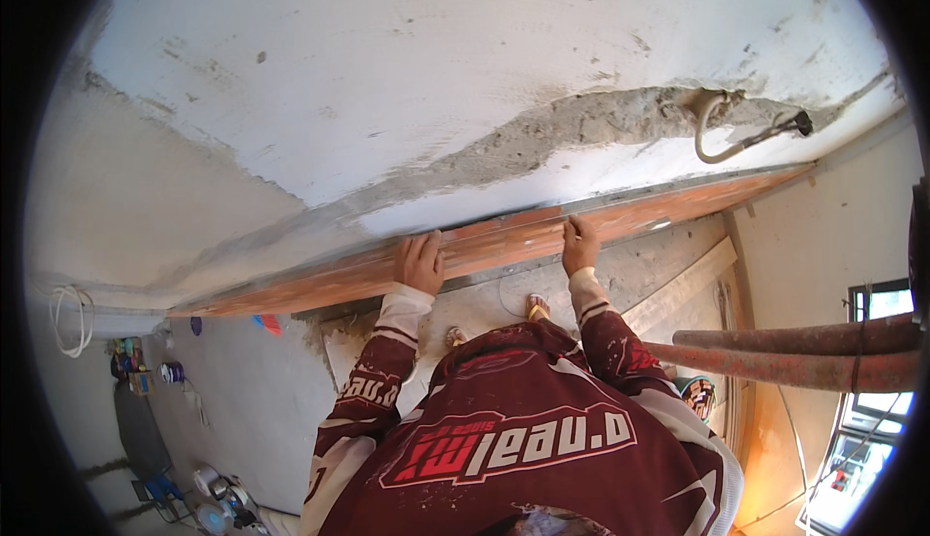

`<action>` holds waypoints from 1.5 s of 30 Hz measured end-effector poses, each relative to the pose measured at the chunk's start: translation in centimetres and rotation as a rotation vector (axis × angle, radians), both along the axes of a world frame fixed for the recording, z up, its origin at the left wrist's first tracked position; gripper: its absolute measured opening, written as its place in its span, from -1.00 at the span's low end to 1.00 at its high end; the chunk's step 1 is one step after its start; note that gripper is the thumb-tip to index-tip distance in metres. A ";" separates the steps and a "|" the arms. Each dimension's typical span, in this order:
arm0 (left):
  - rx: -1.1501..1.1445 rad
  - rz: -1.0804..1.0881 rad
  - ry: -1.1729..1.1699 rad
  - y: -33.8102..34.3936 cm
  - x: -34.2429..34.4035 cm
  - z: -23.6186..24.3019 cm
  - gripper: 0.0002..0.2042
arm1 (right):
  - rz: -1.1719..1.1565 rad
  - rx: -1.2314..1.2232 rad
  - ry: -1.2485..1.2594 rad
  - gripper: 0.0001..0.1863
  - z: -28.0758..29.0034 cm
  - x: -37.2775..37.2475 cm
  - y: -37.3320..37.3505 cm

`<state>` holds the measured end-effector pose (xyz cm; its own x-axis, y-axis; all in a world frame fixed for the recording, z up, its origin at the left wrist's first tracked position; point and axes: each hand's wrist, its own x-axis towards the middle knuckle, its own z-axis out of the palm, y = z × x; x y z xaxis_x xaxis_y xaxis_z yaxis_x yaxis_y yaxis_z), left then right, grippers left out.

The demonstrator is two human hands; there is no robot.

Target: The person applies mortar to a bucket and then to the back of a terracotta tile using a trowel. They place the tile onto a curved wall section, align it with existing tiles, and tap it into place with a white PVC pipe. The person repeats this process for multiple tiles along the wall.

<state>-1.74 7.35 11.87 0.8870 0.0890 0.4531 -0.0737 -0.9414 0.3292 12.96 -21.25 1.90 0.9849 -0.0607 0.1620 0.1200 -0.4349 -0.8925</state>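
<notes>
A long orange-brown tile strip runs along the foot of the plastered wall, in front of me. At its upper edge, left of the middle, my left hand is closed with the fingertips hooked over the edge. Farther right, my right hand grips the same edge in a pinch, thumb and fingers bent. The piece between my hands looks like a separate tile leaning on the wall, but its outline is hard to make out. Both sleeves are dark red with pale cuffs.
A rough cement groove crosses the white wall, and a bent grey conduit sticks out of it. Rusty red pipes reach in from the right, near a window. A fan and tools lie at lower left. A plank lies at right.
</notes>
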 end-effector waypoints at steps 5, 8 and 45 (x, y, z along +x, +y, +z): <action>-0.193 0.001 -0.068 -0.4 -6.9 -1.7 -0.65 | 0.054 -0.120 0.031 -0.74 -2.3 -3.8 -1.8; -0.324 0.180 0.201 -1.5 -13.3 -9.2 -0.64 | 0.314 -0.555 0.331 -0.66 -9.0 -7.3 -4.4; -0.934 0.837 0.854 11.0 -39.3 -31.8 -0.69 | 0.411 -0.782 0.875 -0.62 -9.2 -25.6 -7.2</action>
